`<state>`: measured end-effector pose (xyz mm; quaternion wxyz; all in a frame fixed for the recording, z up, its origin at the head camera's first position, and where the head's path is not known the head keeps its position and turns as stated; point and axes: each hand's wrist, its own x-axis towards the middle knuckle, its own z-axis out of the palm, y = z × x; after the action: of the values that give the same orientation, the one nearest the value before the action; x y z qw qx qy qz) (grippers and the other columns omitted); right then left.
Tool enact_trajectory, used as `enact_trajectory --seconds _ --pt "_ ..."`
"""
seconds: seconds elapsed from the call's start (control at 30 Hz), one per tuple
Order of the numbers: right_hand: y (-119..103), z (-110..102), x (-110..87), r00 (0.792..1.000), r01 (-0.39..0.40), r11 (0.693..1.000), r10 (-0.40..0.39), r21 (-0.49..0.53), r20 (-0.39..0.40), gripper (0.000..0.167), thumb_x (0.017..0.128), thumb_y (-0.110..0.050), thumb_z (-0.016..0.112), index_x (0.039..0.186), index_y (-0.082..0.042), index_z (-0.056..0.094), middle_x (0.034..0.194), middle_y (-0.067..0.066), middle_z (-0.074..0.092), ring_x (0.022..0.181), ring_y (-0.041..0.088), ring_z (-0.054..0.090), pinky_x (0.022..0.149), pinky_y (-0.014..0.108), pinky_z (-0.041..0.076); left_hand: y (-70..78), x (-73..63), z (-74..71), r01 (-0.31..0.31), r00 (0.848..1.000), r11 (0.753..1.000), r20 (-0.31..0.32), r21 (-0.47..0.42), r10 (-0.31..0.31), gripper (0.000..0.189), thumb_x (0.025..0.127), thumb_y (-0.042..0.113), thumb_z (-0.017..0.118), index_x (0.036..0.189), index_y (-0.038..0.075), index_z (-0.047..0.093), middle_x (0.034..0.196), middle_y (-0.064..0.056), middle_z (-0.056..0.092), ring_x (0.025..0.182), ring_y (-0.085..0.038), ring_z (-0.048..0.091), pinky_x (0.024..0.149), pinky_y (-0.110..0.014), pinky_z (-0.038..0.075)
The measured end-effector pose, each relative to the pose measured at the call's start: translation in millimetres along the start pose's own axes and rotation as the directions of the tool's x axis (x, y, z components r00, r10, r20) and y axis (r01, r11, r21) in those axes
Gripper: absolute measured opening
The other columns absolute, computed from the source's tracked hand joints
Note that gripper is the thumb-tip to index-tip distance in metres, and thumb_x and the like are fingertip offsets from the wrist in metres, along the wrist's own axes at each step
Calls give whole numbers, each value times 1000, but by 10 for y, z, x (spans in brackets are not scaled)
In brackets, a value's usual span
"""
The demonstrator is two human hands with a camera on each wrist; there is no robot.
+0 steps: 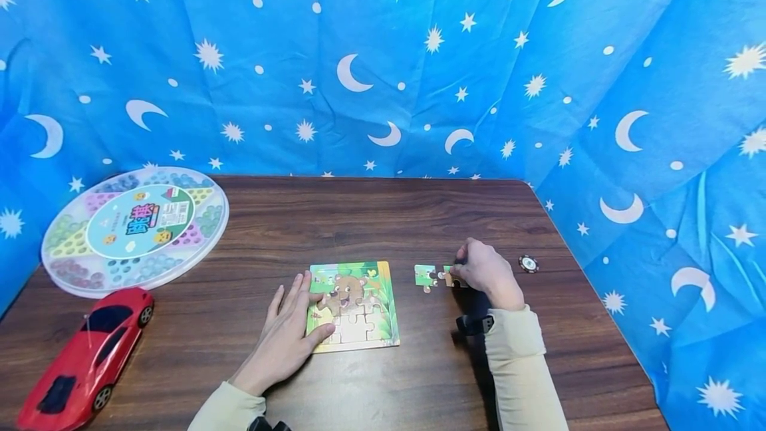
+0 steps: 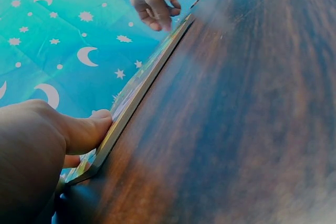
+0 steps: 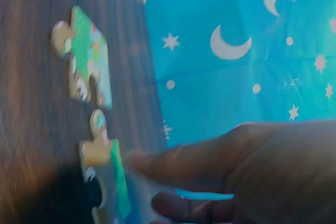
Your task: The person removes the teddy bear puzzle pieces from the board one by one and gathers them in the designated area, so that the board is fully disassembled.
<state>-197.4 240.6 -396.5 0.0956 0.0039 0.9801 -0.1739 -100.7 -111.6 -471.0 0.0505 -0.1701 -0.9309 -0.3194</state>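
Note:
My left hand (image 1: 286,328) lies along the left side of a bear jigsaw puzzle (image 1: 383,314) in its thin board, fingers extended. Its thumb (image 2: 97,128) rests on the board near the front edge. To the right of the board, two loose puzzle pieces lie close together: a green-and-blue one (image 1: 425,275) and a green-and-brown one (image 1: 448,276). My right hand (image 1: 487,271) reaches over the second piece (image 3: 119,182), partly covering it in the head view. In the right wrist view a fingertip (image 3: 139,162) is right at that piece's edge.
A round Chinese checkers set (image 1: 203,245) lies at the back left, with a red toy car (image 1: 90,358) in front of it. A black-and-white poker chip (image 1: 529,263) lies right of my right hand. A blue star-and-moon cloth (image 1: 371,32) hangs behind the table (image 1: 335,218).

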Motion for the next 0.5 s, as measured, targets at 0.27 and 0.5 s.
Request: enact_trajectory --seconds 0.27,0.5 --pt "-224 -49 -88 989 132 980 -120 148 -86 29 93 -31 66 101 -6 56 71 4 56 59 18 50 52 33 40 15 -8 -4 10 1000 1000 2 -2 -10 93 91 38 67 151 -8 14 134 -10 58 147 -33 15 116 -53 0" --pt "-537 14 -165 966 258 936 -250 238 -64 31 93 -30 67 107 -4 58 78 2 57 64 15 52 58 31 45 17 -8 -7 9 1000 1000 2 3 -9 95 90 38 67 152 -8 12 133 -9 59 147 -33 15 116 -52 0"
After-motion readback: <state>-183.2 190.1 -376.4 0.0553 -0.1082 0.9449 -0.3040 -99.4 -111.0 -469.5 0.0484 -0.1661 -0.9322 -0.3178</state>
